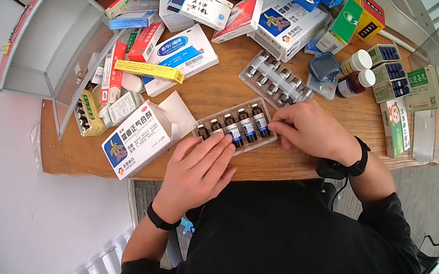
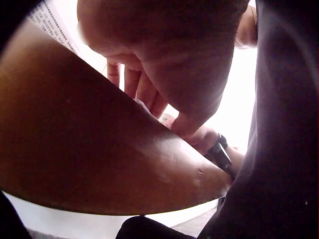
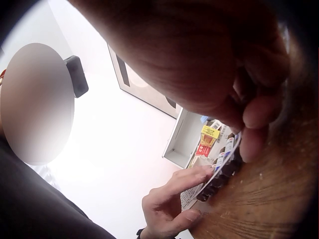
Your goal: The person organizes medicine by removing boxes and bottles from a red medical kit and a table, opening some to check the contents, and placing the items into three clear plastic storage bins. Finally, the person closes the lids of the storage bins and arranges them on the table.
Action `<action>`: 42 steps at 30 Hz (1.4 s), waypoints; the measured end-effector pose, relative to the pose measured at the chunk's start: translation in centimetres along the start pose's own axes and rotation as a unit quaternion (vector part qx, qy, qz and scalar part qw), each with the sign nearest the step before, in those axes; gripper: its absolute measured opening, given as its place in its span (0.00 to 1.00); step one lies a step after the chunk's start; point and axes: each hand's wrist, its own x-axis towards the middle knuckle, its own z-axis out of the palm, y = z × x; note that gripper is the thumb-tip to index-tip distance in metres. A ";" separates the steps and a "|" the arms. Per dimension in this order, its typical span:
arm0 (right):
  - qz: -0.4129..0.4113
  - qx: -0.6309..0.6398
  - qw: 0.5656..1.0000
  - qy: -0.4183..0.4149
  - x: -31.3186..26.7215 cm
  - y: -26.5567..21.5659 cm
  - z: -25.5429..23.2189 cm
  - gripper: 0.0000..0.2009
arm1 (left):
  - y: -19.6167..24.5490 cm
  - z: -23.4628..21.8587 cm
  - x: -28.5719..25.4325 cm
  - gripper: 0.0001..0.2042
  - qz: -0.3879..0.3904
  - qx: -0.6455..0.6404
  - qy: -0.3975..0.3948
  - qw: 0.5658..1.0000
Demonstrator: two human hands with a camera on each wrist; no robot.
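A clear plastic tray (image 1: 254, 144) holds a row of several small brown glass vials (image 1: 246, 124) with white and blue labels, on the wooden table near its front edge. My left hand (image 1: 197, 171) lies over the tray's left end, fingers straight and touching the vials there, which it partly hides. At the tray's right end my right hand (image 1: 310, 129) pinches the rim between thumb and fingers; the right wrist view shows the fingertips (image 3: 261, 112) right at that edge. An opened white medicine carton (image 1: 141, 135) lies left of the tray, its flap beside it.
A second tray of vials (image 1: 275, 79) lies behind the right hand. Medicine boxes (image 1: 183, 56) crowd the back of the table (image 1: 304, 155). Two pill bottles (image 1: 355, 83) and stacked vial packs (image 1: 389, 72) stand at the right. A white cabinet with a glass door (image 1: 54, 34) stands back left.
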 end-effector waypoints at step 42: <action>0.004 -0.006 1.000 -0.002 0.0 -0.1 -0.1 0.12 | -0.4 -1.3 -1.6 0.18 -0.006 0.048 0.038 0.998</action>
